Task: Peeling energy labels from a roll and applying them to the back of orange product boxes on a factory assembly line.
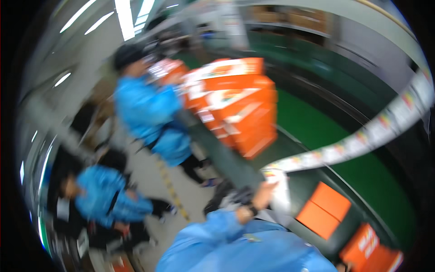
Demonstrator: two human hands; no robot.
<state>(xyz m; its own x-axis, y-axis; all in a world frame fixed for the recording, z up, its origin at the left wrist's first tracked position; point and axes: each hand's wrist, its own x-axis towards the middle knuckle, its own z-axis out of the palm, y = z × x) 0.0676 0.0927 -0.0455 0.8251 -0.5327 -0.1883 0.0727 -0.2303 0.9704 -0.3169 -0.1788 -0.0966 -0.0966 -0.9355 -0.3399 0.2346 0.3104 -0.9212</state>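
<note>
My left hand [262,196], with a dark band at its wrist, is closed on a long white strip of labels [326,156] with coloured patches. From the hand the strip curves up to the upper right, and a white end [281,197] hangs below the fingers. A small part of my right hand [343,266] shows at the bottom edge, beside an orange box [362,247]; its fingers are mostly hidden and blurred. On the dark green bench between the hands lies a flat orange box [324,211], apart from both.
A tall stack of orange boxes [240,106] stands on the bench ahead. Beyond runs a bright green belt [358,181]. A person in blue [149,106] stands left of the stack, handling an orange box. Another person in blue [106,195] sits at lower left.
</note>
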